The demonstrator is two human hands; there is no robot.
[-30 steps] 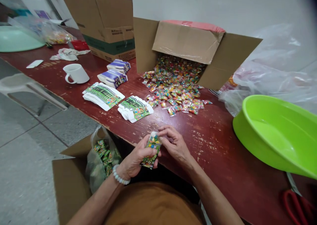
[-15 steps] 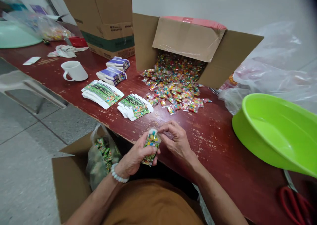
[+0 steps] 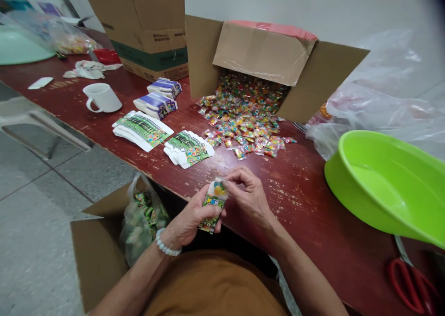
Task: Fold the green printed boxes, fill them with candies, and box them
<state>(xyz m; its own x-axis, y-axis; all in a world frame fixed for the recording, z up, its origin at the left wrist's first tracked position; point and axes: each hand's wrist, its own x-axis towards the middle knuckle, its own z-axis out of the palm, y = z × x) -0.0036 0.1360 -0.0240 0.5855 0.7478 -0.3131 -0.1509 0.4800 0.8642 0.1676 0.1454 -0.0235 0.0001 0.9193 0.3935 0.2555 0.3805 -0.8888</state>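
My left hand [image 3: 189, 218] is wrapped round a small green printed box [image 3: 211, 210], held upright with a slight tilt over the table's front edge. A clear packet of colourful candies [image 3: 219, 189] shows at the box's open top. There the thumb and fingers of my right hand [image 3: 248, 193] are pinched on the packet's upper edge; the fingertips partly hide it. Beyond my hands lie two fanned stacks of flat green boxes, a nearer one [image 3: 189, 149] and a larger one [image 3: 142, 130]. A heap of small candy packets [image 3: 248, 128] spills from a tipped carton [image 3: 264, 52].
To the right are a lime-green basin [image 3: 351, 186] and red-handled scissors [image 3: 410, 283]. A white mug [image 3: 106, 98], purple boxes [image 3: 156, 105] and a second carton [image 3: 149, 52] stand on the left. Below the table edge, an open carton [image 3: 97, 260] holds a plastic bag [image 3: 139, 232] of green packs.
My right fingers have closed in on the top of the box and the candy packet. My left hand keeps its hold on the box. The view has shifted slightly.
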